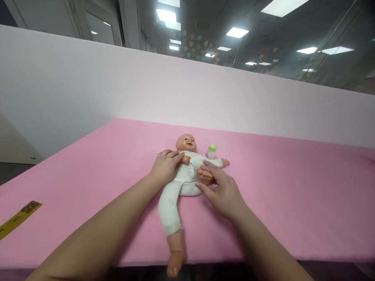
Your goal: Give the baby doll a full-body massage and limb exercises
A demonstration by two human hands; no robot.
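A baby doll [187, 189] in a white cloth suit lies on its back on the pink table cover, head toward the white wall. My left hand [167, 167] rests over the doll's arm at its side, fingers curved round it; the doll's small hand shows past my fingertips. With my right hand [222, 189] I hold the doll's raised, bent leg by the foot [205, 176], thumb below and fingers above. The other leg stretches toward me, its foot [176, 262] over the table's front edge. Beyond the doll's outstretched arm stands a small bottle [211, 152] with a green cap.
A yellow tape strip [19, 219] with a printed code lies on the pink cover [293, 203] at the left. The white partition [187, 89] closes off the table's far side. Glass and ceiling lights show above it.
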